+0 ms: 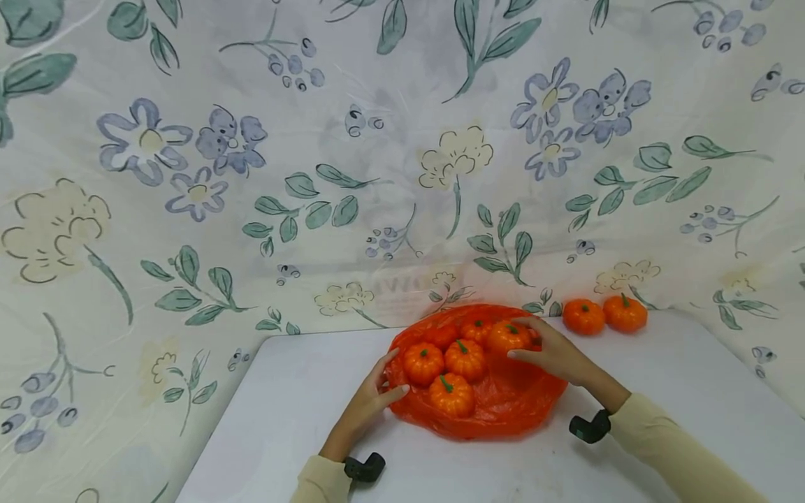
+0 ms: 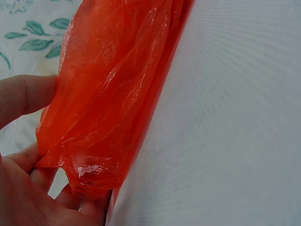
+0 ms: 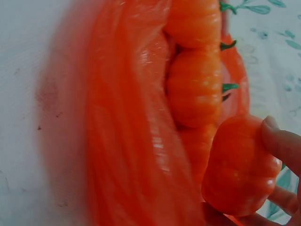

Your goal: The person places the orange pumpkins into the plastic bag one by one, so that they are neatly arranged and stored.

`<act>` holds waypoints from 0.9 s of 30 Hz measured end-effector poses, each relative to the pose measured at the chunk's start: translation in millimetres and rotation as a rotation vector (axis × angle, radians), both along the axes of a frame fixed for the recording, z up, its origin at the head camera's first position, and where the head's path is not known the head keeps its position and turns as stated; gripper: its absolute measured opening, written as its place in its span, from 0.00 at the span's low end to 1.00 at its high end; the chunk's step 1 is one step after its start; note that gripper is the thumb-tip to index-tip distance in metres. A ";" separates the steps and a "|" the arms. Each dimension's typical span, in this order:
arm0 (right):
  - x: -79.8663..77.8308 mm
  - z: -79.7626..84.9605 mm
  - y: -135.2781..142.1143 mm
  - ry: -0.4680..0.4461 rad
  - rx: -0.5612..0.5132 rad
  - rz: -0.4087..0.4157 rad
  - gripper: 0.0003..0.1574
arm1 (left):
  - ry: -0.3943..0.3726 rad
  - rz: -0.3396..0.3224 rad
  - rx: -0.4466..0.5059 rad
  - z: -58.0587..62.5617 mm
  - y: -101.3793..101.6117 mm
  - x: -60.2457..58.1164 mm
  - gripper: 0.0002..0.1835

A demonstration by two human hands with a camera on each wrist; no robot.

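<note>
1. The left hand (image 1: 371, 399) and right hand (image 1: 556, 351) are apart, one on each side of a red plastic bag (image 1: 503, 417).
2. The left hand grips the bag's near side, its thumb on one face of the plastic and its fingers on the other.
3. The right hand holds a small orange pumpkin (image 1: 506, 339) between thumb and fingers, at the bag's open mouth.
4. Four pumpkins (image 1: 451, 395) with green stems sit in the bag, between the hands.
5. Two more pumpkins (image 1: 583, 316) stand side by side on the white table (image 1: 270, 419), beyond the right hand and outside the bag.
6. Floral cloth (image 1: 383, 161) hangs behind the table, beyond both hands.
7. Below each hand, a black device (image 1: 365, 467) sits at the wrist, by a cream sleeve (image 1: 679, 447).
</note>
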State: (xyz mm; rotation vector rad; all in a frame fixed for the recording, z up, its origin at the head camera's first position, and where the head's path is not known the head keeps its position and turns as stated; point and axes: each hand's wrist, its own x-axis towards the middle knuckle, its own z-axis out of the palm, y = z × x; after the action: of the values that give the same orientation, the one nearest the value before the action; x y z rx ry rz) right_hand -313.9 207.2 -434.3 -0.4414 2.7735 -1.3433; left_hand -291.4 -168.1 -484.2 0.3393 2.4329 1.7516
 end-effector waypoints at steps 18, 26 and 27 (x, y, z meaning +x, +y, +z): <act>-7.6 -17.8 -6.3 0.127 0.131 -0.053 0.43 | 0.031 -0.011 0.000 4.4 -2.4 -1.7 0.40; -4.8 -27.1 -9.5 0.034 0.243 -0.120 0.47 | 0.010 -0.024 -0.002 -0.9 -3.6 4.7 0.41; -6.0 -26.9 -10.9 0.034 0.250 -0.129 0.47 | 0.014 -0.019 -0.004 -0.2 -4.2 5.0 0.41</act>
State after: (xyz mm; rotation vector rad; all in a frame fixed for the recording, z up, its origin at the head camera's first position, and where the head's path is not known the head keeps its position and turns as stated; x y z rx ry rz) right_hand -319.8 196.4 -461.2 -0.2814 2.9901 -0.9951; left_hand -286.3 -172.2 -484.3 0.3740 2.4342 1.7433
